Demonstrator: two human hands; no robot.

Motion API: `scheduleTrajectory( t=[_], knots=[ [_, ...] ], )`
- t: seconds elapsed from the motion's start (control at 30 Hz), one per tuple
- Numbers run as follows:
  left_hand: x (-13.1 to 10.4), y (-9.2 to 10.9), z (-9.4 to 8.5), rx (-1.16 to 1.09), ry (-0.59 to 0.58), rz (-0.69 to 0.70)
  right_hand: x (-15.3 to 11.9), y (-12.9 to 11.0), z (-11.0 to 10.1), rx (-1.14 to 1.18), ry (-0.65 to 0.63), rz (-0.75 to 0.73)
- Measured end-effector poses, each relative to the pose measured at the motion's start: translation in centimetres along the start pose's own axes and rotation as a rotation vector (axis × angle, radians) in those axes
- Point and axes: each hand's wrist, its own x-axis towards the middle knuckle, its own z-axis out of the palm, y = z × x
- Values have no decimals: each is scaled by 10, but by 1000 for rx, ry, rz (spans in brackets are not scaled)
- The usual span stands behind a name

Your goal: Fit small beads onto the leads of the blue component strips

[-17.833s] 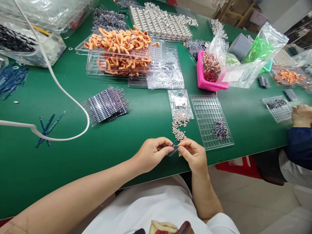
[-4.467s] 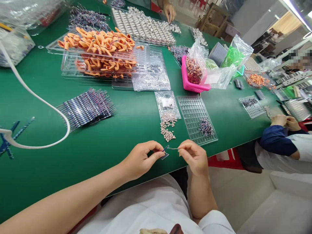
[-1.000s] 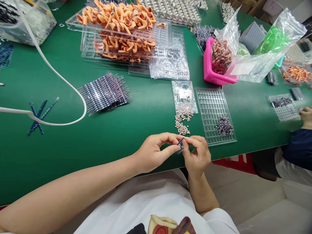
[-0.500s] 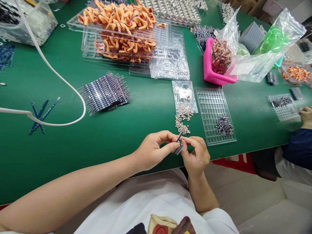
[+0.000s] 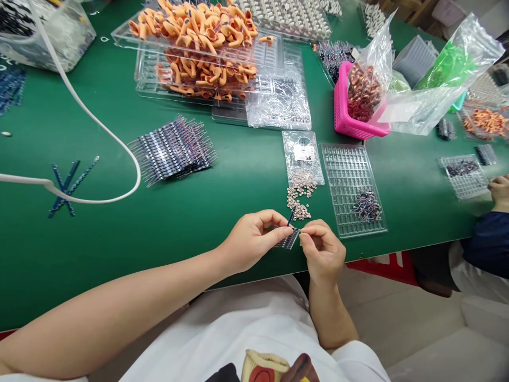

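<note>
My left hand is closed on a small dark gridded panel, which looks like a piece of circuit board, gripped between thumb and fingers. A thin dark blue strip sticks up beside its fingertips. My right hand pinches at the panel's right edge; a tiny pale speck shows at its fingertips, too small to name. Just beyond the hands lie many small round pinkish metal pieces, spilling from a labelled clear bag. To the right, a clear slotted tray bears a heap of small wired parts.
Left of centre lie stacked wired strips and crossed blue strips near a white cable. Orange curved parts fill trays at the back. A pink basket stands back right. Another person's hand is at far right.
My right hand has drawn slightly right and down from the left fingertips. The gridded panel now shows flatter and wider between the hands. The view has shifted a little.
</note>
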Motion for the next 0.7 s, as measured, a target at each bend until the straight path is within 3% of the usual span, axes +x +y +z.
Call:
scheduleTrajectory(
  t=[0.7],
  knots=[
    [1,-5,0,75,5,44,-1,1,2,144,-2,35]
  ],
)
